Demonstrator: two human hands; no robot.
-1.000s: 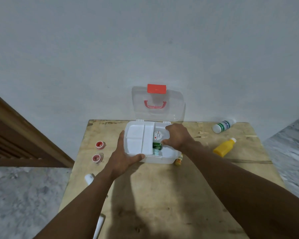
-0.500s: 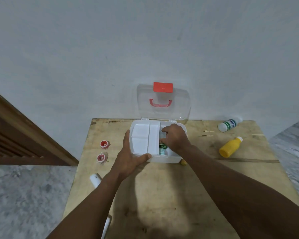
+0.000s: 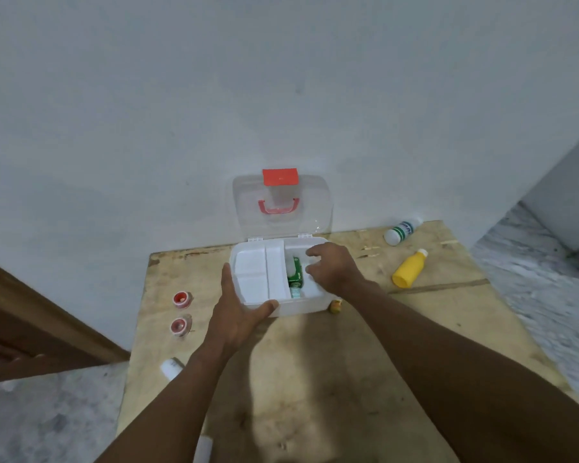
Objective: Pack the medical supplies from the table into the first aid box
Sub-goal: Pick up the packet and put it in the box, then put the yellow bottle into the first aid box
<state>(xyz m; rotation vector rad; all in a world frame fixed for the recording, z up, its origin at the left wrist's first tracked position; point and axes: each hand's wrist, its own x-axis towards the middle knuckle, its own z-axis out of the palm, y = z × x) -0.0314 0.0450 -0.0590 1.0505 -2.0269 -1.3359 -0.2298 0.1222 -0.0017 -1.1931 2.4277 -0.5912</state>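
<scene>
Far left of the table [image 3: 315, 379]: two red tape rolls [image 3: 182, 300], one nearer me than the other, close together. Nearer still, a white tube [image 3: 171, 368] lies at the left edge, partly hidden by my left forearm.

My left hand [image 3: 238, 315] grasps the near left corner of the first aid box [image 3: 301, 307]: thumb along the front wall, fingers up the left side.

The box sits at the back of the table by the wall, with its clear lid [image 3: 281, 222] standing upright and a red latch [image 3: 279, 177] on the lid's top edge. A white tray [image 3: 251, 275] fills the left half. In the open right half a green packet [image 3: 295, 274] lies beside the tray.

My right hand [image 3: 331, 269] hovers over that right half, fingers curled downward. Cannot tell if it grips anything.

A small orange thing [image 3: 335, 306] sits just beside the box's near right corner.

Further right, well apart from the box, a yellow bottle [image 3: 409, 269] lies on its side. Beyond it, a white bottle [image 3: 402, 230] with a green label lies near the wall.
</scene>
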